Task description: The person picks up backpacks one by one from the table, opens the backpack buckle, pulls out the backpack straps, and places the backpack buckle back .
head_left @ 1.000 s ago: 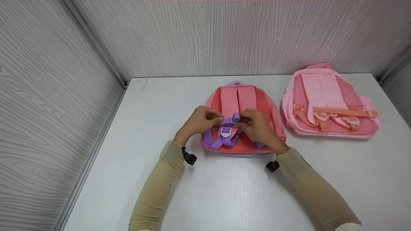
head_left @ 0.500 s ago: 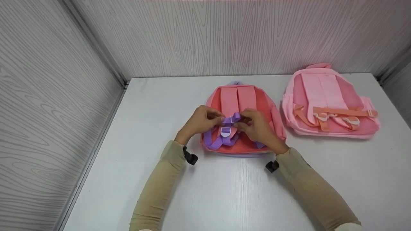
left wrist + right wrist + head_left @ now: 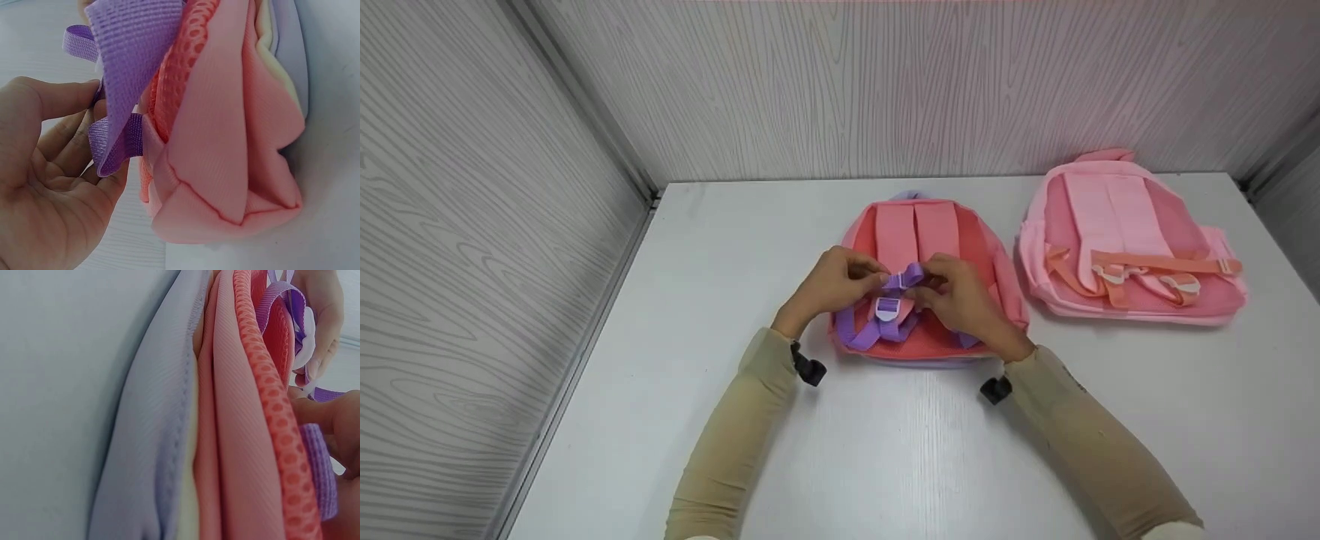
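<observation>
A small coral-pink backpack (image 3: 937, 225) lies on its front with its shoulder straps upward. My left hand (image 3: 838, 281) pinches a purple webbing strap (image 3: 913, 273) between thumb and fingers over the middle of the bag. From the other side, my right hand (image 3: 960, 296) pinches the same strap near a small white slider (image 3: 899, 281), where the webbing stands up in a loop. Just below the hands lies a white buckle (image 3: 888, 309) on the other strap's webbing. In the left wrist view, purple webbing (image 3: 135, 50) partly covers the left fingertips.
A lighter pink backpack (image 3: 1117, 210) with orange straps (image 3: 1170, 262) lies on the right, close beside the coral one. Both bags are on a white table (image 3: 885, 450). Grey wood-grain panels (image 3: 840, 90) rise behind and at the sides.
My left hand has shifted very slightly to the right, its fingers closer to the slider. The right hand and both bags have hardly moved.
</observation>
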`<action>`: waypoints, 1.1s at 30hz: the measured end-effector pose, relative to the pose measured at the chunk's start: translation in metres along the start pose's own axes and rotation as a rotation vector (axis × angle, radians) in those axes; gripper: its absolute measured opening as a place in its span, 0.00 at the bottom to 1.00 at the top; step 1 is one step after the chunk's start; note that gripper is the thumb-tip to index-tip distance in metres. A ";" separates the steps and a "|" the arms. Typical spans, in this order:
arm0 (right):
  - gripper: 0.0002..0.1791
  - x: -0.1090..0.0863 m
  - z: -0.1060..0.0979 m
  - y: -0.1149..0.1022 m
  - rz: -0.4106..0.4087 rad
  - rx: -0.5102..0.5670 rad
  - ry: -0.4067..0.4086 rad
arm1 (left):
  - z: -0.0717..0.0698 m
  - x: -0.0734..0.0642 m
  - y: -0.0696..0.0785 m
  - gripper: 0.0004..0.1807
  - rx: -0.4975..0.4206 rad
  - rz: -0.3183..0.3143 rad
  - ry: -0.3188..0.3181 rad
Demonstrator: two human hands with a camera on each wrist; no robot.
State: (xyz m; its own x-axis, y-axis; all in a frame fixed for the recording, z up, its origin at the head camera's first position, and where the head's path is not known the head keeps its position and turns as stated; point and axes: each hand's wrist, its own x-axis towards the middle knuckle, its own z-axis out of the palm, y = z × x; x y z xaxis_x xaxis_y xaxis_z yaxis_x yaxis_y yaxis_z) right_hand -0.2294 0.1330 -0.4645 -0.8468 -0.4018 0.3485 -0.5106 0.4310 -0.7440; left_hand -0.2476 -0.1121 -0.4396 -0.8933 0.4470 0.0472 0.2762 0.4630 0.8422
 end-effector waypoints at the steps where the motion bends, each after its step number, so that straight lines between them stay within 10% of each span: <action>1: 0.07 0.000 0.000 0.000 0.000 -0.001 0.001 | 0.000 0.000 0.000 0.09 0.001 0.000 -0.001; 33: 0.08 -0.001 0.002 0.005 -0.008 0.044 0.006 | 0.009 0.006 0.004 0.09 -0.010 0.009 -0.022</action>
State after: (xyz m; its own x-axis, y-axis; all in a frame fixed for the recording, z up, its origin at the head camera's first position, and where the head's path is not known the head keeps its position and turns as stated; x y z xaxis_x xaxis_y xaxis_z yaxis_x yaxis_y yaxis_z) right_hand -0.2310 0.1341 -0.4697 -0.8437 -0.3999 0.3580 -0.5106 0.3921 -0.7652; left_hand -0.2487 -0.1004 -0.4407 -0.8826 0.4681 0.0432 0.2806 0.4510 0.8473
